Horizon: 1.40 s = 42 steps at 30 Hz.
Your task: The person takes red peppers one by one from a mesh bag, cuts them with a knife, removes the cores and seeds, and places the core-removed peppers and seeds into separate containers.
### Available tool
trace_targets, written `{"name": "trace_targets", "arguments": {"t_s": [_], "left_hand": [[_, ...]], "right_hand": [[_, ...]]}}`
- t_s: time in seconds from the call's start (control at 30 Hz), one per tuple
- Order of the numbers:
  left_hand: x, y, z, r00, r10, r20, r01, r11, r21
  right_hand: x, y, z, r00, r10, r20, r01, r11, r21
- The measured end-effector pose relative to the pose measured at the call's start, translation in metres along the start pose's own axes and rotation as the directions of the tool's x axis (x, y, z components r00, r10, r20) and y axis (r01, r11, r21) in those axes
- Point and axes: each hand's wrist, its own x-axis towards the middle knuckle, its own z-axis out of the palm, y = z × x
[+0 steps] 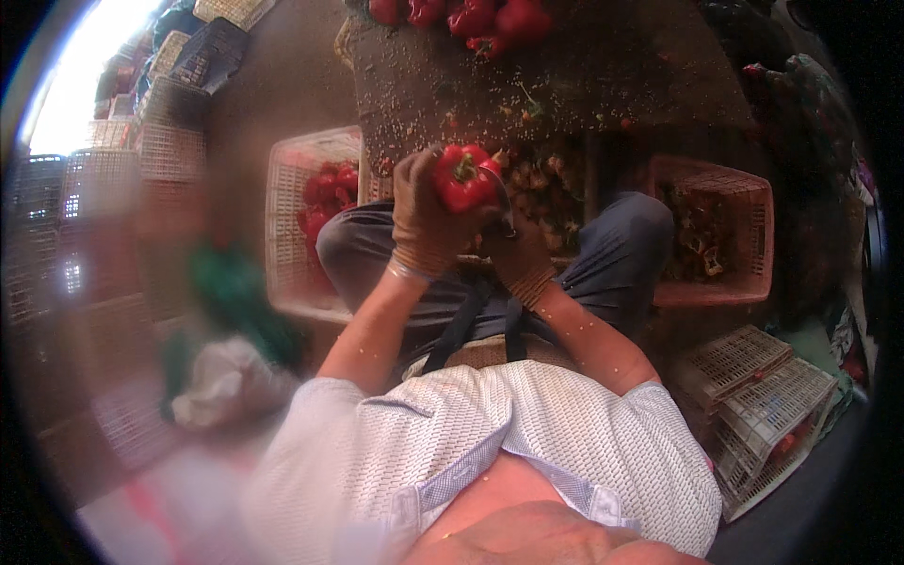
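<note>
A red bell pepper (460,188) with its green stem facing up is held over the near edge of the work surface. My left hand (416,212), in a brown work glove, is closed around the pepper's left side. In a matching glove, my right hand (517,252) is closed just below and to the right of it. From that hand rises a thin curved knife blade (504,196), close against the pepper's right side; its handle is hidden in the glove. Whether the blade has cut into the flesh, I cannot tell.
Several red peppers (471,17) lie on the seed-strewn work surface (414,94). A crate (282,217) of red peppers stands left of my knees, a crate (765,240) of scraps right. Pepper cores (556,184) lie between my knees. Stacked crates (767,400) stand lower right.
</note>
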Motion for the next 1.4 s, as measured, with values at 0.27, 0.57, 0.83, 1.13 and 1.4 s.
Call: {"name": "trace_targets", "arguments": {"t_s": [0.27,0.57,0.83,1.13,1.4], "left_hand": [[0.065,0.008,-0.001,0.971,-0.206,-0.121,0.142,0.904,-0.403],[0.063,-0.015,-0.022,0.815,-0.476,0.331,0.536,0.401,-0.743],[-0.013,0.007,0.010,0.785,-0.407,0.466,0.606,0.351,-0.714],[-0.043,0.042,-0.007,0.749,-0.347,0.565,0.646,0.574,-0.504],[-0.066,0.046,-0.050,0.407,-0.443,0.799,0.866,0.465,-0.184]], "right_hand": [[0.025,0.025,0.028,0.944,-0.276,-0.182,0.193,0.907,-0.375],[0.006,0.057,-0.041,0.995,-0.083,-0.054,0.078,0.993,-0.090],[0.000,-0.001,-0.044,0.932,-0.360,-0.033,0.362,0.926,0.111],[-0.027,-0.002,-0.054,0.871,-0.482,0.099,0.490,0.866,-0.096],[-0.064,0.006,-0.056,0.922,-0.041,0.384,0.081,0.993,-0.090]]}}
